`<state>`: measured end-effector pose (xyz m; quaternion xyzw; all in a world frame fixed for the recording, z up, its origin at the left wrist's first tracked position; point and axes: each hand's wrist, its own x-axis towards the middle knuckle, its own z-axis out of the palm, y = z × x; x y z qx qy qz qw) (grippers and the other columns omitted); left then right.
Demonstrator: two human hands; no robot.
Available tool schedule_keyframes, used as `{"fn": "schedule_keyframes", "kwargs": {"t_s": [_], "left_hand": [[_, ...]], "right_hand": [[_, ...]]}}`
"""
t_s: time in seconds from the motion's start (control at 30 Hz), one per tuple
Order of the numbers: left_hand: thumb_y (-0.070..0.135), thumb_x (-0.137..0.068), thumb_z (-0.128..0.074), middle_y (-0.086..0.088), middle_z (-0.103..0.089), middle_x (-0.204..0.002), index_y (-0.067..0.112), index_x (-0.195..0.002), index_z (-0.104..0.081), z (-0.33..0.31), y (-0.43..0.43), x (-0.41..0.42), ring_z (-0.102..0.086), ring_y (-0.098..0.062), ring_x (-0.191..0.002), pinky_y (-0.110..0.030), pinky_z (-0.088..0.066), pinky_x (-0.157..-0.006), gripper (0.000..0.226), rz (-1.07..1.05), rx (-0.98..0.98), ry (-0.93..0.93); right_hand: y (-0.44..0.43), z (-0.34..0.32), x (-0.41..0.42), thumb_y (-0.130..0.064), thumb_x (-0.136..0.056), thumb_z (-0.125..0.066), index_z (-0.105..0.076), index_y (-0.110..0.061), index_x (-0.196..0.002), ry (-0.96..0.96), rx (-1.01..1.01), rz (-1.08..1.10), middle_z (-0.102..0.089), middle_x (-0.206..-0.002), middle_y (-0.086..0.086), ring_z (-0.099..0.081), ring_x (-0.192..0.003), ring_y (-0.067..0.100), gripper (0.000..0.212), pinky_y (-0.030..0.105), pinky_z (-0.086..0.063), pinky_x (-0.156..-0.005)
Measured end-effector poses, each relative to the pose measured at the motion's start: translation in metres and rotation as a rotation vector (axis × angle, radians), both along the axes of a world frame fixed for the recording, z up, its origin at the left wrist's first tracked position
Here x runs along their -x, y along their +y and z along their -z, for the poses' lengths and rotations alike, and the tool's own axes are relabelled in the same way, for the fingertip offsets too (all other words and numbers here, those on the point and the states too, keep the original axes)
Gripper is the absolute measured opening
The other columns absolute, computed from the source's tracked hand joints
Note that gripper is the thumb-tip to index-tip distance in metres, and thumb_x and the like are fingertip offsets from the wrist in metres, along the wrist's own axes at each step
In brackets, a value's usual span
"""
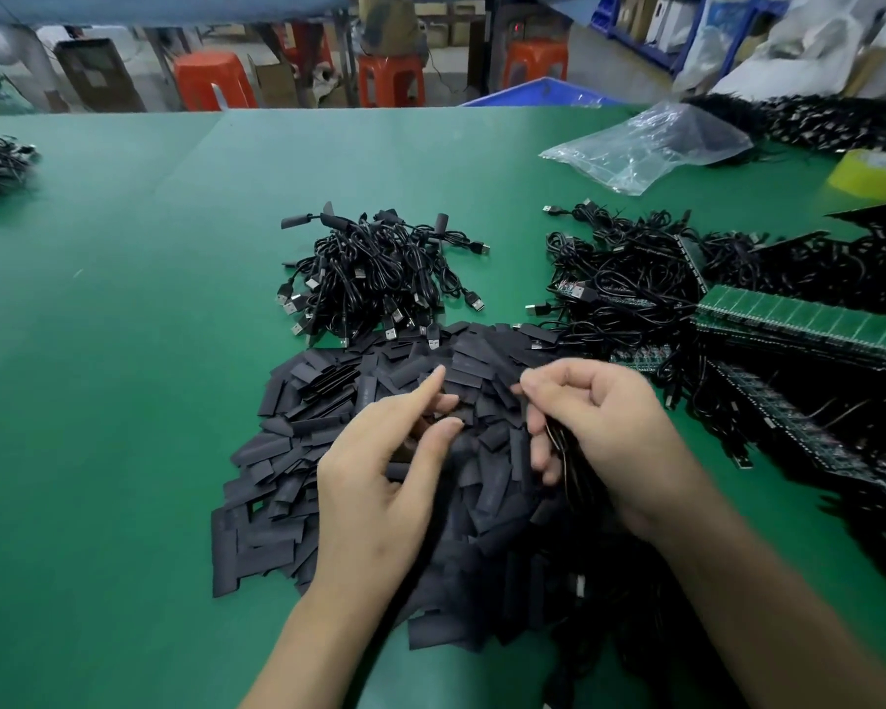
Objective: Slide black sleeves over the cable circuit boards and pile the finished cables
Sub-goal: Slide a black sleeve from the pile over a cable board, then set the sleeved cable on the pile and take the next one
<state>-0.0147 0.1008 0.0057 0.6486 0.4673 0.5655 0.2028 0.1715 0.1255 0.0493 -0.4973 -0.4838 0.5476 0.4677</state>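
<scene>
My right hand [599,427] is curled round a black cable [558,445], which runs down out of my palm. I hold it just above the heap so its board end can meet a sleeve without a long reach. My left hand [379,463] hangs over the sleeves [277,478] with the forefinger straight and the others loosely spread. Thumb and middle finger come close together, but I cannot tell whether they pinch a sleeve. The sleeves lie in a loose near heap right under both hands, so I judge picking one is the step in hand.

Beyond the heap, in the middle of the counter [124,299], sits the pile of finished cables [374,268], within an easy toss. To the right lies the tangle of unsleeved cables [625,278], beside strips of green boards [799,319], on my cable hand's side. Far right are a clear plastic bag [645,145] and a yellow tape roll [870,171].

I can read no writing or brand anywhere.
</scene>
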Motion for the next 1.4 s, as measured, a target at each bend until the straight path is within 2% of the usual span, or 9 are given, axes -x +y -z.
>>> {"fn": "schedule_keyframes", "kwargs": {"t_s": [0.1,0.23,0.3,0.4,0.6,0.73,0.93,1.23,1.4], "left_hand": [[0.031,-0.098,-0.059,0.013,-0.074,-0.112,0.021,-0.132,-0.069,0.001,0.002,0.0,-0.07,-0.011,-0.104,-0.012,-0.048,-0.089,0.036,-0.018,0.002,0.018],[0.035,-0.098,-0.059,0.017,-0.073,-0.111,0.024,-0.132,-0.07,0.003,0.0,-0.001,-0.069,-0.01,-0.102,-0.027,-0.055,-0.085,0.037,-0.002,0.025,0.069],[0.036,-0.098,-0.059,0.017,-0.073,-0.11,0.024,-0.132,-0.07,0.003,0.0,0.0,-0.069,-0.01,-0.1,-0.03,-0.056,-0.08,0.037,0.001,0.043,0.074],[0.035,-0.098,-0.059,0.017,-0.073,-0.109,0.024,-0.132,-0.07,0.004,0.001,0.001,-0.069,-0.009,-0.099,-0.025,-0.055,-0.078,0.037,-0.004,0.046,0.086],[0.036,-0.099,-0.06,0.015,-0.074,-0.107,0.023,-0.13,-0.071,0.007,0.003,0.0,-0.066,-0.007,-0.097,-0.031,-0.056,-0.079,0.036,-0.01,0.094,0.116],[0.033,-0.099,-0.062,0.015,-0.073,-0.107,0.024,-0.129,-0.072,0.01,0.003,0.0,-0.065,-0.006,-0.094,-0.034,-0.057,-0.078,0.033,0.004,0.104,0.131],[0.033,-0.099,-0.062,0.015,-0.073,-0.109,0.021,-0.126,-0.074,0.012,0.001,-0.003,-0.067,-0.01,-0.103,-0.036,-0.056,-0.084,0.031,0.017,0.079,0.196],[0.036,-0.1,-0.059,0.017,-0.072,-0.109,0.023,-0.122,-0.075,0.008,-0.001,-0.006,-0.068,-0.01,-0.101,-0.03,-0.054,-0.089,0.031,0.044,0.057,0.244],[0.028,-0.098,-0.065,0.017,-0.073,-0.108,0.023,-0.12,-0.076,0.006,-0.002,-0.006,-0.069,-0.013,-0.1,-0.029,-0.054,-0.087,0.025,0.06,0.045,0.234]], "right_hand": [[0.051,-0.025,0.012,-0.016,-0.101,-0.063,-0.07,-0.002,-0.092,-0.073,-0.025,0.038,-0.064,-0.062,0.0,-0.056,-0.044,0.011,0.018,0.022,-0.044,-0.038],[0.14,-0.07,0.044,-0.017,-0.103,-0.061,-0.066,0.004,-0.11,-0.193,-0.056,0.013,-0.067,-0.08,0.008,-0.062,-0.054,0.01,0.023,0.021,-0.05,-0.048],[0.17,-0.087,0.062,-0.028,-0.105,-0.059,-0.058,0.002,-0.132,-0.316,-0.064,-0.051,-0.069,-0.109,0.013,-0.07,-0.085,0.017,0.041,0.029,-0.057,-0.069],[0.177,-0.092,0.067,-0.045,-0.105,-0.05,-0.051,-0.011,-0.146,-0.58,-0.1,-0.138,-0.055,-0.147,0.007,-0.059,-0.125,0.028,0.053,0.041,-0.047,-0.101],[0.098,-0.049,-0.003,-0.037,-0.101,-0.06,-0.073,-0.022,-0.115,-0.817,-0.267,-0.056,-0.071,-0.109,-0.01,-0.064,-0.098,0.006,0.024,0.025,-0.046,-0.085],[0.034,-0.023,-0.055,-0.033,-0.093,-0.071,-0.072,-0.032,-0.097,-1.065,-0.193,-0.19,-0.069,-0.096,-0.018,-0.062,-0.089,-0.004,0.004,0.006,-0.04,-0.069],[-0.012,0.004,-0.086,-0.064,-0.088,-0.065,-0.051,-0.035,-0.125,-1.453,-0.043,-0.257,-0.05,-0.116,-0.015,-0.047,-0.115,0.01,0.05,0.03,-0.045,-0.096],[-0.032,0.02,-0.091,-0.066,-0.082,-0.07,-0.051,-0.031,-0.09,-1.303,0.01,0.0,-0.054,-0.086,-0.014,-0.054,-0.08,0.009,0.04,0.031,-0.046,-0.068],[-0.038,0.002,-0.095,-0.038,-0.078,-0.085,-0.062,-0.027,-0.08,-0.852,-0.033,0.089,-0.06,-0.068,-0.006,-0.049,-0.057,0.007,0.026,0.023,-0.041,-0.054]]}}
